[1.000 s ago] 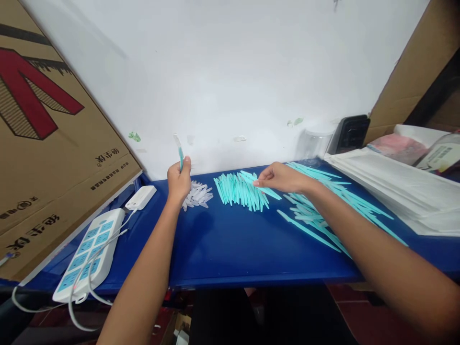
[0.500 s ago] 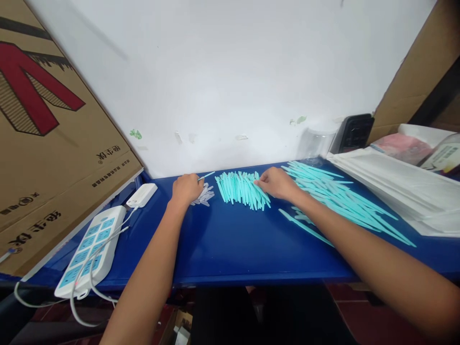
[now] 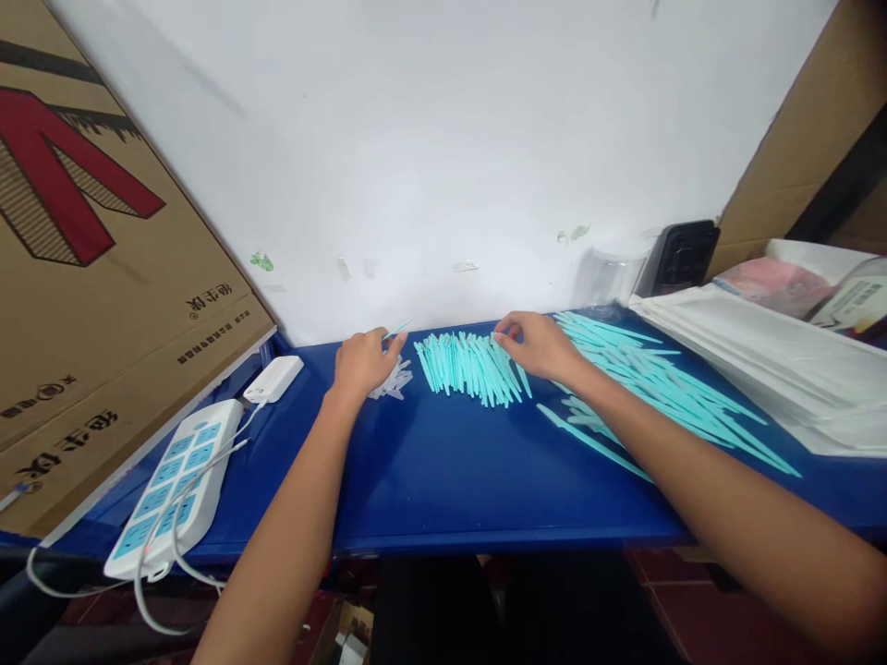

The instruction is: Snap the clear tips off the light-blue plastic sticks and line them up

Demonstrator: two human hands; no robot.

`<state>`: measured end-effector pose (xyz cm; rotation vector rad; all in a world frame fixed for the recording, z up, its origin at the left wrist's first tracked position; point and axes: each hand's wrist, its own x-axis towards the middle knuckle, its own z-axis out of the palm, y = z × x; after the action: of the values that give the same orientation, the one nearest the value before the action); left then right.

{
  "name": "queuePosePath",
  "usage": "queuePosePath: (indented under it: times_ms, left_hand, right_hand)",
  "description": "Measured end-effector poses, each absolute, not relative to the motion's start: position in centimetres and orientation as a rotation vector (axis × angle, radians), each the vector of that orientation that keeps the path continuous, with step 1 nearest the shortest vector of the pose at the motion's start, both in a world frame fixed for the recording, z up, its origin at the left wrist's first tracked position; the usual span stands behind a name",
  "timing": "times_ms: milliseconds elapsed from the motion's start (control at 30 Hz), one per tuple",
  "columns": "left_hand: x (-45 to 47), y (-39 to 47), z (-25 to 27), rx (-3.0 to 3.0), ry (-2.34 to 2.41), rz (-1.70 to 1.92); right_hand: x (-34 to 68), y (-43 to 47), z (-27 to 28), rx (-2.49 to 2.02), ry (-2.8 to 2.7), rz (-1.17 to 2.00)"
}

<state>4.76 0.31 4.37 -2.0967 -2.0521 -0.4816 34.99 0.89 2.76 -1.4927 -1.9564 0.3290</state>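
My left hand (image 3: 364, 362) is closed on a thin teal plastic stick (image 3: 397, 329), whose tip points up and right. Just below that hand lies a small pile of translucent plastic pieces (image 3: 396, 380). A row of teal sticks (image 3: 457, 365), some with pale ends, lies side by side in the middle of the blue table (image 3: 430, 480). At the row's right end, my right hand (image 3: 533, 346) has thumb and fingertips pinched together; I cannot make out what is between them. Longer teal sticks (image 3: 665, 388) lie in a loose heap beyond my right forearm.
To the left are a white power strip (image 3: 176, 485) with cables, a white adapter (image 3: 273, 377) and a large cardboard box (image 3: 125, 277). White packaging sheets (image 3: 755, 360), a clear container (image 3: 613, 277) and a black object (image 3: 686, 257) stand right. A white wall backs the table.
My right hand has risen slightly from the row, and a stick shows below it at the right end. My left hand has turned a little, its thumb now showing, with the stick still in it.
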Motion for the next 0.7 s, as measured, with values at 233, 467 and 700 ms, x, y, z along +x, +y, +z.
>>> queuePosePath:
  times_ms: [233, 467, 700]
  left_hand:
    - [10.4, -1.3, 2.4, -2.867, -1.604, -1.500]
    - [12.6, -2.8, 1.9, -3.399, -1.687, -1.704]
    - [12.6, -2.8, 2.2, -3.191, -1.447, -1.818]
  right_hand:
    - [34.0, -0.1, 3.5, -1.105, -2.111, 0.265]
    - [32.9, -1.9, 4.7, -0.780, -2.093, 0.629]
    - [32.8, -2.2, 5.0, -0.867, -1.959, 0.718]
